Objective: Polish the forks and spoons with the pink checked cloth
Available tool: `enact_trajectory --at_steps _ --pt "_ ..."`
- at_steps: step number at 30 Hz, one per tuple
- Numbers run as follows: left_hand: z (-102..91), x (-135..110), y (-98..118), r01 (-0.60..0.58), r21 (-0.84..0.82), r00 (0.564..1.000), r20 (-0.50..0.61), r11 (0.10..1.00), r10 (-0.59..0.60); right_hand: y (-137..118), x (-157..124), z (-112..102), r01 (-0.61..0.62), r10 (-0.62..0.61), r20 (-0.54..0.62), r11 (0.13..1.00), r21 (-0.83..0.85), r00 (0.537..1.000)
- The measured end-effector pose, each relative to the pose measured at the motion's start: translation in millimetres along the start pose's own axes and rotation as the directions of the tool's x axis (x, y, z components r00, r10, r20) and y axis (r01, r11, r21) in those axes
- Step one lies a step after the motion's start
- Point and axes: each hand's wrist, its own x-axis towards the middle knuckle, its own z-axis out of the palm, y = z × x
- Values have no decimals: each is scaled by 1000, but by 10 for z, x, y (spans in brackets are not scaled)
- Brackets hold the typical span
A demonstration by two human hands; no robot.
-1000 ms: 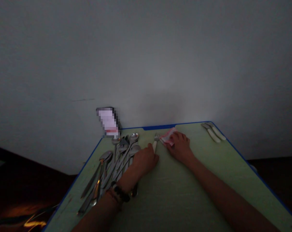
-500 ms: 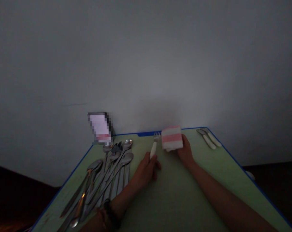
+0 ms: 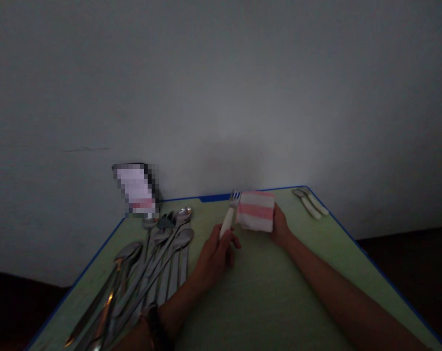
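My left hand [image 3: 215,251] is closed round the white handle of a fork [image 3: 227,222], whose metal tines point up and away from me. A folded pink-and-white striped cloth [image 3: 256,211] is in my right hand [image 3: 280,225], gripped at its right side. The cloth's left edge is right beside the fork's tines; I cannot tell whether they touch. Most fingers of my right hand are hidden behind the cloth.
Many metal spoons and other cutlery [image 3: 162,265] lie in a loose pile at the left of the green table [image 3: 279,302]. Two white-handled utensils [image 3: 310,202] lie at the far right corner. A blurred-out phone-like device [image 3: 135,187] leans against the wall [image 3: 221,87].
The cloth has come closer to the fork's head, and the fork tilts a little differently. The whole view has shifted slightly, with the table things moving left in it.
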Motion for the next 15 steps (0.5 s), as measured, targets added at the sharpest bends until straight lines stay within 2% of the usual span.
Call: enact_trajectory --at_steps 2,4,10,15 --pt "5 -15 16 -19 17 1000 21 1000 18 -9 15 18 -53 59 -60 994 99 996" --pt "2 -27 35 -44 44 999 26 998 43 -37 25 31 -86 98 -70 983 161 993" --pt "-42 -35 120 -85 283 995 68 955 68 -118 13 18 -159 145 107 978 137 984" --pt "-45 -20 112 -44 364 998 65 930 22 -132 6 38 -217 198 129 964 156 972"
